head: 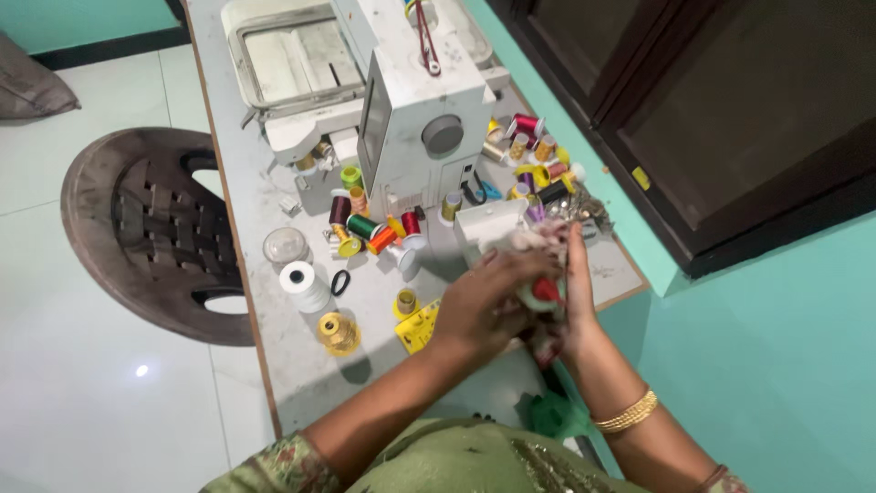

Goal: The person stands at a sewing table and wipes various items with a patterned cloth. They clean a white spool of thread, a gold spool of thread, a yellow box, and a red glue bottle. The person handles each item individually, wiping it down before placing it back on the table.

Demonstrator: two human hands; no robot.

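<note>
**Both hands bunched on a cloth scrap at the table's near right**

Head view: the left hand [479, 306] and right hand [575, 292] press together, pinching a crumpled, soft, pale-and-red fabric piece [540, 274] between them, equally close. Just beyond stands the hard white sewing machine [424, 100]; glossy thread spools [365, 228] lie left.

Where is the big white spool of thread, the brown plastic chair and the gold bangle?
big white spool of thread [304, 286], head view, on its wound side.
brown plastic chair [155, 228], head view, on its slatted seat.
gold bangle [627, 414], head view, on the band at the wrist.
</note>
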